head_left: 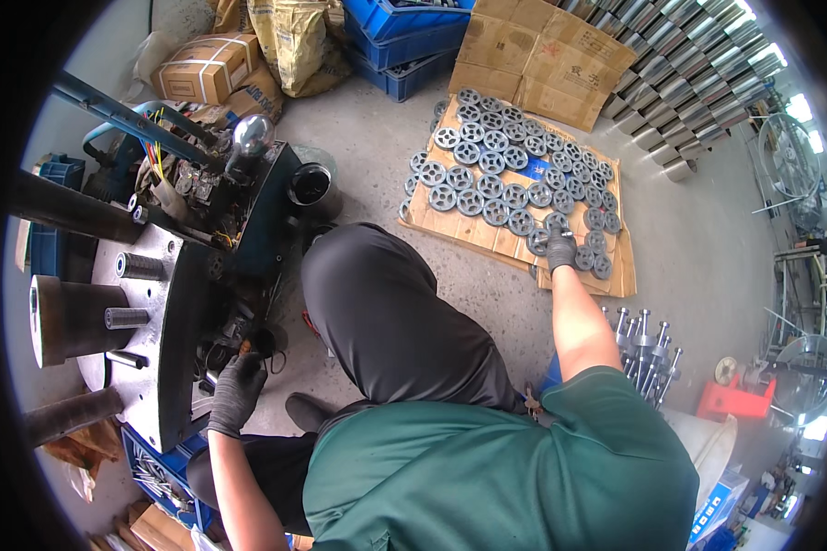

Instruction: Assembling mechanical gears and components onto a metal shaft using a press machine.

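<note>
My right hand (560, 251), in a dark grey glove, reaches out to the near right part of a cardboard sheet (501, 241). Its fingers are closed at a grey spoked metal wheel (556, 221), and partly hide it. Many similar wheels (490, 186) lie in rows on the cardboard. On the left, my gloved left hand (237, 393) is beside a dark cup-like container (265, 342) at the machine's near side. Its fingers are curled, with a small orange-brown piece (245, 347) showing at their tips. What they hold cannot be made out.
A heavy machine (170, 331) with thick steel columns stands at the left. Near it is a dark metal pot (312, 188). Blue crates (404, 46) and a strapped carton (207, 69) are at the back. Stacked metal cylinders (671, 83) and upright metal shafts (648, 344) stand to the right.
</note>
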The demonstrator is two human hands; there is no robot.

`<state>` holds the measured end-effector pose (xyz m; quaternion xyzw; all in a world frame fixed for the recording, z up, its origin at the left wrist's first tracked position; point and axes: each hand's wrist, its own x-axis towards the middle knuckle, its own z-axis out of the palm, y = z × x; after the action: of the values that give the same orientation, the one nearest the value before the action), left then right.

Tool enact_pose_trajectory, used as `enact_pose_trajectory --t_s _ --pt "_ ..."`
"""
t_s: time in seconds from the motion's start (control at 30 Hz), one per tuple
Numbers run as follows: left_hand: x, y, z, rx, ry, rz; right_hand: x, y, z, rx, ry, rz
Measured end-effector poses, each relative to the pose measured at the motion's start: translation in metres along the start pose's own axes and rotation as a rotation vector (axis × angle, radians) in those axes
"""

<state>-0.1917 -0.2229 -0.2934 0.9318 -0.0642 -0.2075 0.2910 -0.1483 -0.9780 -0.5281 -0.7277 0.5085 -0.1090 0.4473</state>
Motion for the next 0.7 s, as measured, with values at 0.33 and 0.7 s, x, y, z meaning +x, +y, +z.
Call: enact_pose_trajectory --t_s 0.33,0.7 --pt "0.002 -0.008 0.006 0.054 -0.023 -0.023 0.025 0.016 -0.013 -0.322 0.031 -0.249" --pt "0.002 0.01 -0.001 0.07 -0.046 -0.02 0.123 0.094 -0.013 0.178 -0.211 -0.254"
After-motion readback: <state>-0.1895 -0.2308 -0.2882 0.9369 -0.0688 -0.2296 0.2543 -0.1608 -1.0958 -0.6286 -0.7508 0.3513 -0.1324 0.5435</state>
